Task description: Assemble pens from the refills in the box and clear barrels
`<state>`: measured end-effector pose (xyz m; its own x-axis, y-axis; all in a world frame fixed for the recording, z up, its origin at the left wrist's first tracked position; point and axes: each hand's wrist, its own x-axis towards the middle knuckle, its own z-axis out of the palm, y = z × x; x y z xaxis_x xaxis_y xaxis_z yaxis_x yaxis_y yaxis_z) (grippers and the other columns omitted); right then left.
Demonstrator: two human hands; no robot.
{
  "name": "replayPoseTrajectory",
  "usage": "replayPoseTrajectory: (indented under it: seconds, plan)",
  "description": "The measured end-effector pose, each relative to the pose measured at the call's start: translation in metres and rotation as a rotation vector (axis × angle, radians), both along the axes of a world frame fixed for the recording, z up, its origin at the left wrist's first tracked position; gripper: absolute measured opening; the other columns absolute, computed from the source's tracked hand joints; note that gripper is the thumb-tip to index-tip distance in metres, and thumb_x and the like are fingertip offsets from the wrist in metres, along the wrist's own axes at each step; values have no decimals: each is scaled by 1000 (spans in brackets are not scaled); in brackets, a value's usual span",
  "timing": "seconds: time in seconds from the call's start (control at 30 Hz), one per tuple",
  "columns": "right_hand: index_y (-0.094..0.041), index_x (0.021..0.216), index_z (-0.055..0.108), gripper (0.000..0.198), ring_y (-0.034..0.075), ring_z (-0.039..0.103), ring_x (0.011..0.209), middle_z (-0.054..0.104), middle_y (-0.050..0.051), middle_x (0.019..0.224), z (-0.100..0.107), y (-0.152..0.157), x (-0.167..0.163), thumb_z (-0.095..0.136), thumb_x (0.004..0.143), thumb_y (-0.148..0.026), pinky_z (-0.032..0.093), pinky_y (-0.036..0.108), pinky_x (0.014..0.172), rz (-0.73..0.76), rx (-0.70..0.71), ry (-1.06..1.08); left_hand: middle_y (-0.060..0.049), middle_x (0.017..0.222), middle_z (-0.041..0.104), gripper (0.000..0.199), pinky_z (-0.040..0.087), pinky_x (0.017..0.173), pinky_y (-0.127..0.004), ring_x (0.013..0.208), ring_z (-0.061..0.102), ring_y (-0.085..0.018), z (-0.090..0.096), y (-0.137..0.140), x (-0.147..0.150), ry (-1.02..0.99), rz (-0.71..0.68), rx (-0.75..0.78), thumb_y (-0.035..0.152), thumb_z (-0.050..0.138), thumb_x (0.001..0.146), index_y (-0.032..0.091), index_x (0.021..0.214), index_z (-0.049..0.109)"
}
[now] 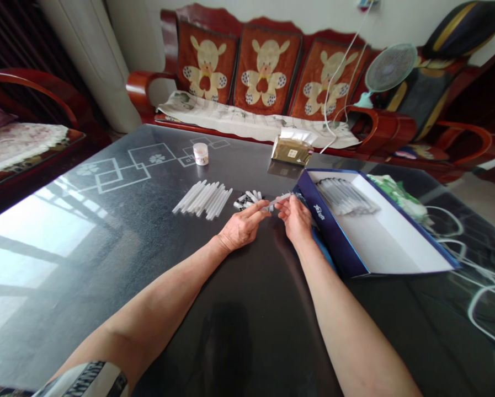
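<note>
Between my two hands lies a whitish translucent tube, slanting up to the right. My left hand is closed at its left end, where a small pale piece shows at the fingertips; whether that piece is joined to the tube I cannot tell. The fingers of my right hand pinch the tube's right end. Just behind my left fingers is a small heap of short white and black pieces. Left of that heap, several similar tubes lie side by side on the dark glossy table.
Right of my right hand stands an open blue box with several translucent tubes inside. Farther back are a small white tub and a tissue pack. White cables and a green-white bag lie beyond the box.
</note>
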<state>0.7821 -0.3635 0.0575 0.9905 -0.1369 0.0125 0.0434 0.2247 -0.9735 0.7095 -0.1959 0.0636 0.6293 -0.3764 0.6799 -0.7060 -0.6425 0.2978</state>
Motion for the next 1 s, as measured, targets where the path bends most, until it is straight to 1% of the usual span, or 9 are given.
replayPoseTrajectory:
  seconds: [0.07,0.13,0.27,0.33,0.4,0.53,0.7,0.87,1.0]
  plan:
    - [-19,88,59,35,13,67,65,71,4,81,5,-3,3,63,75,-51,44,18,45,30,66,-1,-12,136,51,39,47,100,-31,125,51,-16,-2,0,1,6,21,17,7,31,89,17,120,53]
    - [-20,85,58,34,12,65,62,70,2,78,8,-4,4,69,71,-49,44,18,45,48,94,-8,-11,130,55,40,48,97,-30,119,54,-17,-4,0,3,-1,70,31,8,32,89,16,122,53]
    - [-21,87,59,33,11,65,65,70,0,81,11,3,-6,73,68,-44,47,19,50,148,107,-30,-10,102,65,35,49,86,-31,96,63,-19,-5,0,5,16,283,98,21,36,95,17,123,55]
    - [-22,91,60,35,12,65,69,71,0,85,11,10,-14,73,68,-44,48,20,52,222,89,-35,-8,87,66,34,47,81,-31,86,63,-20,-4,0,4,47,378,151,30,36,97,18,121,57]
    - [-22,94,62,36,12,66,72,71,0,90,11,16,-22,74,68,-43,49,21,55,286,85,-38,-7,81,64,36,46,77,-29,81,63,-19,-1,-1,3,74,438,189,36,34,98,18,116,60]
    - [-24,97,64,35,13,66,78,72,-1,95,12,21,-28,75,68,-39,49,21,58,351,151,-46,-6,80,65,38,45,69,-26,76,63,-17,2,-3,1,109,488,215,38,31,99,18,110,61]
    - [-23,97,63,36,13,65,79,72,0,94,15,22,-28,75,67,-40,49,22,60,378,219,16,-6,84,65,35,44,67,-24,77,63,-16,2,-6,0,176,494,233,34,30,99,18,106,60]
    - [-21,84,60,29,10,62,69,68,-3,80,17,33,-35,75,70,-42,49,19,58,296,276,-3,-8,90,66,29,46,66,-23,83,64,-17,3,-9,1,236,526,184,33,35,98,17,101,59]
    - [-20,78,58,32,9,59,61,63,-5,68,15,39,-38,80,64,-38,46,18,52,188,289,60,-8,97,66,28,46,63,-22,85,65,-17,5,-11,0,294,539,165,35,38,97,16,102,58]
